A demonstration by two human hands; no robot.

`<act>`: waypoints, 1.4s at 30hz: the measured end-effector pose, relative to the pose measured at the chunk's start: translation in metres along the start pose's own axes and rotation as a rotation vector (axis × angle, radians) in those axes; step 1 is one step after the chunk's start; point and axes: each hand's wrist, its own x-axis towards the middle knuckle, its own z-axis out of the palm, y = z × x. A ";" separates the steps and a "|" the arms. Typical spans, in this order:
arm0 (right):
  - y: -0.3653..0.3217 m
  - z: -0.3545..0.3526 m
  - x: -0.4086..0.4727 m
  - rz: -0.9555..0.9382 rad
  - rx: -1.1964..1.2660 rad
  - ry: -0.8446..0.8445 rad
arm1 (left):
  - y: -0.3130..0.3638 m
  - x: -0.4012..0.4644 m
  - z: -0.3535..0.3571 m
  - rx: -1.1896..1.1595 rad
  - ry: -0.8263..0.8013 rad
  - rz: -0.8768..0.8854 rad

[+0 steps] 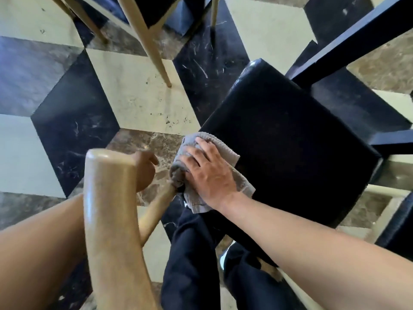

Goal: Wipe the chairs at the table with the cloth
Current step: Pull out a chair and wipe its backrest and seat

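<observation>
Fingers (190,153) flat on cloth (232,157); left hand (143,171) seemingly grips chair (290,135).

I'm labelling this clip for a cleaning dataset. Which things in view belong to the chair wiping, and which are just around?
Part of the job:
- grey cloth, pressed flat under the right hand
- black chair seat being wiped
- wooden chair back, with the left hand behind it

Just around:
- second chair's wooden legs
- dark table leg
- patterned marble floor

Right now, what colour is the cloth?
Grey cloth, clearest in the head view.
</observation>
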 end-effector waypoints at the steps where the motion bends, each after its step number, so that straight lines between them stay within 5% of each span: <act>1: -0.004 -0.001 0.002 -0.034 0.004 -0.002 | 0.001 0.000 0.002 0.005 -0.014 -0.002; 11: 0.024 -0.020 0.064 -0.149 -0.015 -0.299 | 0.053 0.082 -0.032 0.122 -0.075 0.182; 25: 0.151 -0.065 0.166 0.448 -0.056 -0.013 | 0.095 0.135 -0.059 0.253 -0.095 0.262; 29: 0.121 -0.057 0.140 0.352 0.016 -0.006 | 0.102 0.140 -0.052 0.092 -0.042 0.161; 36: 0.089 -0.039 0.083 -0.051 0.155 -0.108 | 0.122 0.143 -0.046 0.152 -0.017 0.166; 42: 0.126 -0.044 0.110 -0.008 0.044 -0.025 | 0.152 0.150 -0.053 0.118 0.007 0.239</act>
